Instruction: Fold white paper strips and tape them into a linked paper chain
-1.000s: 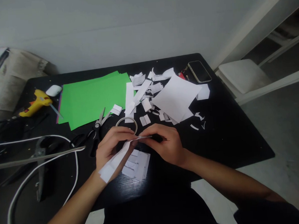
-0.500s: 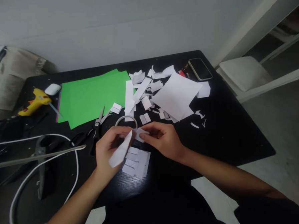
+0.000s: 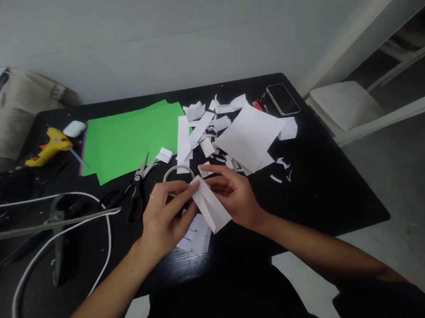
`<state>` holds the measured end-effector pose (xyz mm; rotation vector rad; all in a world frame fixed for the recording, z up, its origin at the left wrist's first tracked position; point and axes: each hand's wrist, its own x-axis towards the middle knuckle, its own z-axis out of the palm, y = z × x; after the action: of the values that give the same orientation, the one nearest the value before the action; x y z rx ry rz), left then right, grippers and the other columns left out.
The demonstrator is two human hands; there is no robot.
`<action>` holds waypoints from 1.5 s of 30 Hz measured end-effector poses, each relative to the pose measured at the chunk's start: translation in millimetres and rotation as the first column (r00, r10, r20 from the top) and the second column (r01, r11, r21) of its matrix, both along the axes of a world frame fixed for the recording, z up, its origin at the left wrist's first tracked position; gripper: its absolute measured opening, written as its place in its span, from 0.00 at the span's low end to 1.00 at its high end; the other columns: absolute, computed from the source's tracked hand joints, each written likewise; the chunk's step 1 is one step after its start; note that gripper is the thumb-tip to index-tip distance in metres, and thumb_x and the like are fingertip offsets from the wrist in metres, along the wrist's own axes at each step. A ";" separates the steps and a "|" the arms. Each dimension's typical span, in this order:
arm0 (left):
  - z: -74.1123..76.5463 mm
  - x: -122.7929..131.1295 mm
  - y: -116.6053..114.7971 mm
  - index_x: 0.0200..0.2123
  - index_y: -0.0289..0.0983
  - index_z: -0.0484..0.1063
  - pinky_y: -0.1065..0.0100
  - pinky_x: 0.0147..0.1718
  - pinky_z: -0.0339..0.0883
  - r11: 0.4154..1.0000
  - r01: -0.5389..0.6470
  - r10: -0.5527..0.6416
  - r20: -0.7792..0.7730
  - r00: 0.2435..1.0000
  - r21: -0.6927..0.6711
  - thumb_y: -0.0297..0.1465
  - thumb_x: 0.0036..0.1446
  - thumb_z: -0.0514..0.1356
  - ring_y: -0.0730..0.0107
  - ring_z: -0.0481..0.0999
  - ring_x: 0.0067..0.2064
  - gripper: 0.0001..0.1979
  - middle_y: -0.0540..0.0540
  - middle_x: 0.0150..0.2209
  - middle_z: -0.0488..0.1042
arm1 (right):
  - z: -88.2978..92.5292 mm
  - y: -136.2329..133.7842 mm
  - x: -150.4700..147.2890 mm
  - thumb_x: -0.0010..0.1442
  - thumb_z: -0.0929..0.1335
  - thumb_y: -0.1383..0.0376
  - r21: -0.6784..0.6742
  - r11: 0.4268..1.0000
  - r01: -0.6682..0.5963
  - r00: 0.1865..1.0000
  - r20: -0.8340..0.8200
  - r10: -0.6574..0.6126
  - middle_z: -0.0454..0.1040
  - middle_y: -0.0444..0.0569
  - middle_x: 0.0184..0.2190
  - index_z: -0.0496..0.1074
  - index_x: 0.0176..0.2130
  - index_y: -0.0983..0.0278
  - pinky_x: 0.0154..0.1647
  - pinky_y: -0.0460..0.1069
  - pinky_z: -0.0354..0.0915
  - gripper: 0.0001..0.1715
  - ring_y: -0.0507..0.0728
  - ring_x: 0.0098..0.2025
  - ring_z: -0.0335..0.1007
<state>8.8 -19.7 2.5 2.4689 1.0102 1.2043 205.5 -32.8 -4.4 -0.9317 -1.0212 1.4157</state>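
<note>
A folded strip of white paper [image 3: 211, 204] is pinched at its upper end between the thumb and fingers of my left hand [image 3: 167, 218]. It slants down to the right. My right hand [image 3: 239, 195] is just behind and beside the strip, its fingers apart and partly hidden by it; whether they touch the paper is unclear. Below the strip lies a small pile of white paper pieces [image 3: 198, 235] with dark lines, partly covered by my left hand. A pale ring [image 3: 178, 168], perhaps a tape roll, stands just beyond my fingers.
Open scissors [image 3: 138, 177] lie left of my hands, near green sheets [image 3: 133, 134]. A yellow glue gun [image 3: 53, 146], a white mouse [image 3: 74, 128] and a white cable [image 3: 107, 231] are further left. White sheets [image 3: 250, 138], paper scraps and a phone [image 3: 283, 99] sit to the right.
The paper strip has swung from my left palm to slant rightward in front of my right hand. My left hand has turned, and my right fingers have spread from their pinch.
</note>
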 end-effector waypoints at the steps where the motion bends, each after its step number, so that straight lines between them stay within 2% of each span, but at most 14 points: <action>1: 0.4 -0.3 0.0 0.59 0.43 0.77 0.61 0.44 0.75 1.000 0.004 -0.003 0.002 1.000 -0.010 0.22 0.62 0.66 0.62 0.77 0.45 0.24 0.42 0.47 0.76 | 0.6 -0.4 -0.2 0.56 0.80 0.65 0.014 1.000 -0.005 1.000 0.000 0.005 0.87 0.46 0.43 0.78 0.55 0.55 0.49 0.51 0.82 0.27 0.56 0.44 0.86; 6: 2.1 -1.9 -0.7 0.56 0.40 0.78 0.61 0.44 0.75 0.999 -0.013 0.015 0.049 0.999 -0.051 0.22 0.62 0.65 0.61 0.79 0.46 0.19 0.41 0.46 0.77 | 1.5 -1.1 -0.5 0.61 0.78 0.64 0.069 0.997 -0.016 0.998 0.056 0.012 0.86 0.47 0.45 0.80 0.50 0.57 0.53 0.52 0.81 0.17 0.57 0.47 0.86; 11: 2.5 -1.5 0.2 0.49 0.40 0.79 0.62 0.44 0.75 0.999 -0.005 0.008 0.068 0.998 -0.033 0.21 0.62 0.65 0.62 0.80 0.45 0.14 0.42 0.44 0.78 | -0.6 -0.8 -0.6 0.60 0.79 0.63 0.074 0.997 -0.035 0.998 0.060 0.030 0.85 0.48 0.46 0.80 0.52 0.57 0.54 0.53 0.81 0.20 0.58 0.49 0.85; 14: 2.9 -1.2 0.8 0.49 0.40 0.79 0.61 0.45 0.76 0.999 -0.004 0.006 0.052 0.999 -0.033 0.21 0.62 0.65 0.62 0.80 0.46 0.14 0.42 0.45 0.78 | -2.0 -0.6 -0.3 0.57 0.80 0.63 0.080 0.996 -0.048 0.998 0.038 0.045 0.85 0.48 0.47 0.80 0.51 0.57 0.53 0.53 0.82 0.22 0.57 0.47 0.85; 18: 3.7 -1.5 1.2 0.51 0.39 0.79 0.61 0.46 0.76 0.999 0.004 -0.002 0.048 0.999 -0.046 0.22 0.62 0.66 0.61 0.80 0.48 0.15 0.41 0.47 0.77 | -1.6 -0.5 0.7 0.58 0.80 0.64 0.059 0.996 -0.062 0.998 0.026 0.061 0.85 0.49 0.47 0.81 0.49 0.58 0.53 0.53 0.82 0.19 0.57 0.47 0.85; 22: 3.8 -2.1 1.1 0.49 0.39 0.77 0.60 0.46 0.77 0.999 0.018 -0.015 0.082 0.996 -0.031 0.22 0.61 0.67 0.60 0.81 0.49 0.14 0.41 0.48 0.79 | -1.1 -0.3 0.9 0.60 0.79 0.63 0.093 0.995 -0.038 0.999 0.019 0.036 0.85 0.48 0.46 0.81 0.47 0.58 0.54 0.53 0.81 0.15 0.57 0.48 0.85; 30: 1.4 -3.4 1.8 0.47 0.37 0.78 0.62 0.48 0.77 0.998 0.039 -0.035 0.092 0.995 -0.043 0.21 0.61 0.68 0.61 0.81 0.50 0.12 0.39 0.50 0.79 | 1.0 -1.9 0.4 0.61 0.78 0.64 0.114 0.993 0.010 0.994 0.103 -0.022 0.85 0.47 0.41 0.80 0.43 0.59 0.49 0.50 0.82 0.09 0.55 0.44 0.85; 34: 2.2 -1.5 2.7 0.45 0.37 0.78 0.64 0.46 0.77 0.998 0.009 0.001 0.145 0.989 -0.067 0.20 0.60 0.69 0.64 0.81 0.47 0.12 0.41 0.48 0.79 | 0.9 -3.2 -0.3 0.60 0.78 0.65 0.113 0.993 0.022 0.991 0.127 -0.036 0.84 0.44 0.37 0.80 0.40 0.60 0.45 0.48 0.81 0.08 0.54 0.40 0.84; 37: 2.6 -0.4 2.4 0.42 0.38 0.78 0.64 0.45 0.76 0.992 -0.016 0.039 0.194 0.980 -0.122 0.21 0.61 0.69 0.65 0.81 0.46 0.09 0.44 0.45 0.80 | 0.4 -3.2 -1.1 0.59 0.79 0.65 0.126 0.991 0.042 0.985 0.162 -0.062 0.84 0.44 0.35 0.80 0.40 0.60 0.42 0.46 0.81 0.09 0.53 0.37 0.84; 40: 0.5 1.0 0.8 0.40 0.38 0.78 0.65 0.44 0.76 0.968 -0.011 0.078 0.257 0.963 -0.251 0.22 0.61 0.69 0.67 0.81 0.44 0.07 0.45 0.43 0.80 | 0.2 -3.1 -1.5 0.59 0.78 0.65 0.155 0.986 0.064 0.975 0.199 -0.095 0.84 0.44 0.35 0.78 0.40 0.60 0.41 0.46 0.80 0.09 0.53 0.37 0.84; 42: -1.8 3.3 -0.5 0.38 0.38 0.77 0.68 0.40 0.76 0.925 0.018 0.122 0.341 0.932 -0.381 0.23 0.60 0.70 0.69 0.80 0.41 0.06 0.47 0.40 0.79 | 0.2 -3.5 -1.8 0.60 0.78 0.66 0.166 0.983 0.079 0.973 0.201 -0.113 0.85 0.44 0.36 0.77 0.43 0.60 0.41 0.46 0.81 0.12 0.54 0.39 0.85; 45: -3.9 8.5 -1.7 0.37 0.39 0.74 0.72 0.37 0.76 0.822 0.120 0.209 0.492 0.845 -0.556 0.25 0.57 0.72 0.73 0.79 0.36 0.10 0.50 0.35 0.78 | 0.0 -4.7 -2.0 0.60 0.78 0.66 0.175 0.980 0.099 0.962 0.235 -0.139 0.85 0.44 0.37 0.75 0.47 0.59 0.42 0.48 0.81 0.16 0.54 0.39 0.85</action>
<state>17.3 -21.4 -1.3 1.5271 1.0610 1.2631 203.5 -37.5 -4.3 -1.0483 -1.2246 1.1168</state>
